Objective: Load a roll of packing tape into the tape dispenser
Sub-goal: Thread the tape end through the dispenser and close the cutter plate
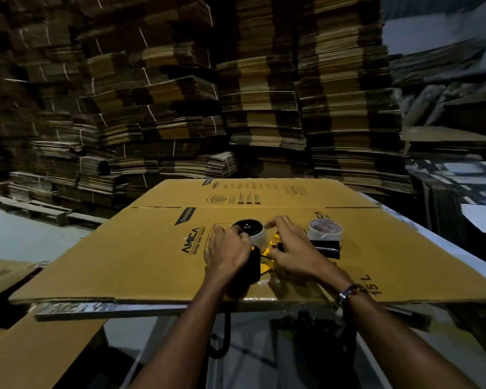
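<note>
Tape roll (257, 234) on dispenser (267, 252) looks light, rigid, slick-faced — best held by its rim; left hand (227, 249) curls round it, right hand (295, 249) presses spread-fingered on the frame.

"AMICA", "Crompton", "16 L" on carton (141, 248)

Black-and-yellow plastic tape dispenser (267, 252); clear tape roll with black hub (250, 230); at 3 o'clock, white-labelled clear tape roll (325, 230); brown flat cardboard sheet printed in black (152, 248).
</note>
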